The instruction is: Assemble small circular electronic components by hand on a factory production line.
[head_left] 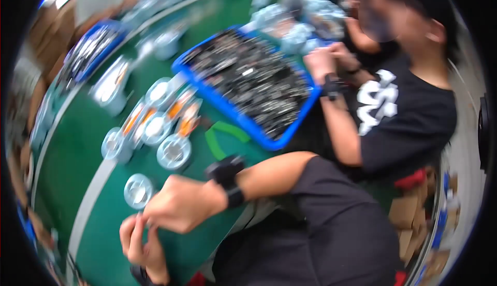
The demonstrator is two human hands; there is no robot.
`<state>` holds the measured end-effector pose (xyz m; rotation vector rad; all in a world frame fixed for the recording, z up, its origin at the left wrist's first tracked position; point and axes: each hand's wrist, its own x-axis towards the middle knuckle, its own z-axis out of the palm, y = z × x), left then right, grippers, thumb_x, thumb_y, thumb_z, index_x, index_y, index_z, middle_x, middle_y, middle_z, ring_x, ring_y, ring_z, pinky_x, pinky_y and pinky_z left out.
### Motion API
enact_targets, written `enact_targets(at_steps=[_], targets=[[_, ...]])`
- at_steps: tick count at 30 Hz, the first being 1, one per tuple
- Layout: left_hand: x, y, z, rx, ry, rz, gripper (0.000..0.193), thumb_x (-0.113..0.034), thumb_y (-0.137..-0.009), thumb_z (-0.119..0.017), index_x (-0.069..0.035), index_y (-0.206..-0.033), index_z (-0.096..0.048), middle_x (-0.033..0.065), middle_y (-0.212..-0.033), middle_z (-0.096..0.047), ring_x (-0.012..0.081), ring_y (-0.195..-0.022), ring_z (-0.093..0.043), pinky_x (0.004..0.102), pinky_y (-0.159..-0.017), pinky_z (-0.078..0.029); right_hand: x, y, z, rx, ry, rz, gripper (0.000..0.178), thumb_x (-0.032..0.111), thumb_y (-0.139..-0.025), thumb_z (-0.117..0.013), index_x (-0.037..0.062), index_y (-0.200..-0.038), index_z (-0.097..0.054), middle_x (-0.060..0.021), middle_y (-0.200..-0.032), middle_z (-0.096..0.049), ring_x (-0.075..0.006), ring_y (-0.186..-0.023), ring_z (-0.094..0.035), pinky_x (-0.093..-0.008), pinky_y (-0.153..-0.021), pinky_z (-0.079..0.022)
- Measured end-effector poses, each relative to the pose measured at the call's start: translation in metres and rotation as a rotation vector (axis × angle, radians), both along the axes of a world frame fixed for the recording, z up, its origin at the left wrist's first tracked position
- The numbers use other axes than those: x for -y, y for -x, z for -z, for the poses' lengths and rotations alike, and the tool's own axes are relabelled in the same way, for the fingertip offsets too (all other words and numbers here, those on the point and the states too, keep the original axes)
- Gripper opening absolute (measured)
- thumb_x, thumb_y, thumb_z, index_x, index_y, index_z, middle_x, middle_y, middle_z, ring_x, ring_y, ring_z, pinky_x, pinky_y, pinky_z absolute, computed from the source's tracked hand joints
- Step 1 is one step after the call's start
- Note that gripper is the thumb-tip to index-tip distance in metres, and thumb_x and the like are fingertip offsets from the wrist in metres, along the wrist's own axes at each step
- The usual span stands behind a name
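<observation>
My left hand [142, 244] and my right hand [184, 203] meet over the green table at the lower left, fingertips almost touching. Both are closed in a pinch. Whatever lies between the fingers is hidden and smeared by motion. Just beyond my right hand lies a round light-blue piece with a pale, shiny centre [139, 190]. Farther off, similar round pieces [173, 151] are grouped with several orange-and-white strips [187, 123].
A blue tray [240, 123] full of small dark, shiny parts stands on the green table [106, 229]. Near it lies a bright green strip [213, 143]. On the right a co-worker in a black shirt [414, 125] handles something beside light-blue bundles [297, 34]. Cardboard boxes [406, 213] stand lower right.
</observation>
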<state>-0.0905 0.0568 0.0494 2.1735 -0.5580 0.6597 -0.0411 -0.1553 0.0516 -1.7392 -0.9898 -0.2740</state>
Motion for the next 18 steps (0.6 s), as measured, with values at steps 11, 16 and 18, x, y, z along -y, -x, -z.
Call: enact_targets(at_steps=[11,16,18], targets=[[0.018,-0.009,0.009,0.017,-0.031,-0.028,0.033,0.009,-0.085,-0.075,0.005,-0.117,-0.073,0.0133,-0.106,-0.069,0.0263,-0.094,-0.066,0.0356,-0.082,-0.054,0.0,0.009,0.001,-0.142,-0.026,0.166,0.021,0.021,-0.088,-0.069,0.003,-0.077,-0.067,-0.0168,-0.07,-0.066,-0.0379,-0.069,-0.067,-0.0481,-0.063,-0.052],[0.017,-0.012,0.007,0.014,-0.049,-0.026,0.034,0.008,-0.085,-0.074,0.004,-0.119,-0.072,0.0129,-0.107,-0.068,0.0257,-0.095,-0.066,0.0346,-0.082,-0.054,0.005,0.007,-0.007,-0.14,-0.016,0.163,0.02,0.021,-0.087,-0.069,0.0024,-0.079,-0.068,-0.0161,-0.072,-0.068,-0.0374,-0.071,-0.068,-0.0475,-0.063,-0.053],[0.018,-0.014,0.008,0.061,-0.057,-0.02,0.034,0.007,-0.086,-0.074,0.003,-0.12,-0.072,0.0131,-0.107,-0.068,0.0249,-0.095,-0.066,0.034,-0.083,-0.054,0.011,0.005,-0.01,-0.077,-0.009,0.166,0.02,0.021,-0.087,-0.07,0.0022,-0.079,-0.069,-0.0157,-0.076,-0.068,-0.0366,-0.072,-0.068,-0.0471,-0.064,-0.053]])
